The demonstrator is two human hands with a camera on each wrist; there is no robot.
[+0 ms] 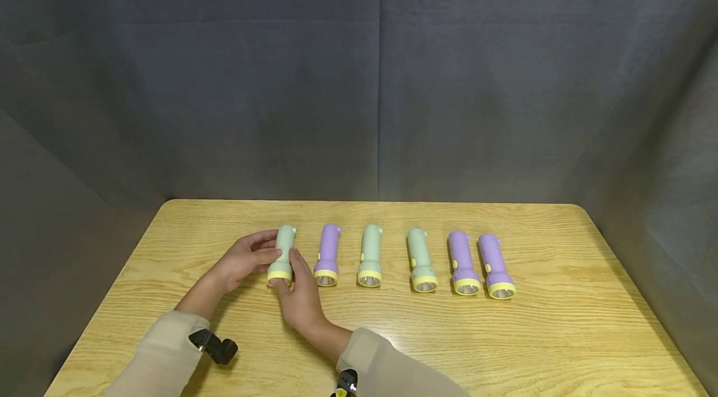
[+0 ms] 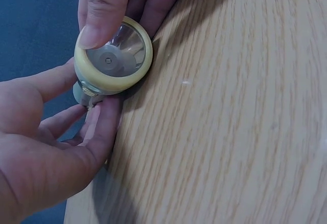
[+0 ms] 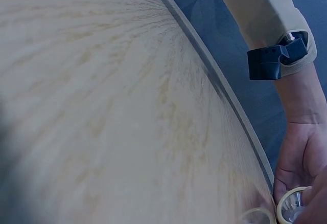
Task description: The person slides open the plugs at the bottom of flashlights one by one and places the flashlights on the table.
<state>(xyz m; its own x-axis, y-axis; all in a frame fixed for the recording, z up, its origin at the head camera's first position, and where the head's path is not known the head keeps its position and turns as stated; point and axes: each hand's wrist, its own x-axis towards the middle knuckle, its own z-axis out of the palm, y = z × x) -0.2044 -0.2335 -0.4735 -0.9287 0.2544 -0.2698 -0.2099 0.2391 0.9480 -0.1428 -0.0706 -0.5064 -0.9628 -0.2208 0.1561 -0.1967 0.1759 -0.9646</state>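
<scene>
A pale green flashlight (image 1: 285,241) with a yellow rim lies at the left end of a row on the table. From its left side my left hand (image 1: 241,262) holds it, thumb and fingers about the body. My right hand (image 1: 303,297) grips the same flashlight from the right. In the left wrist view, the right thumb (image 2: 104,9) presses the yellow rim (image 2: 97,81) beside the clear lens. Only part of the lens shows in the right wrist view, at the lower right corner. Nearest on the right lies a purple flashlight (image 1: 329,247).
Farther right along the row are two green flashlights (image 1: 371,247), (image 1: 418,250) and two purple flashlights (image 1: 461,252), (image 1: 493,257), their lenses facing the near side. The wooden table (image 1: 533,347) has grey curtains (image 1: 269,85) behind and at both sides.
</scene>
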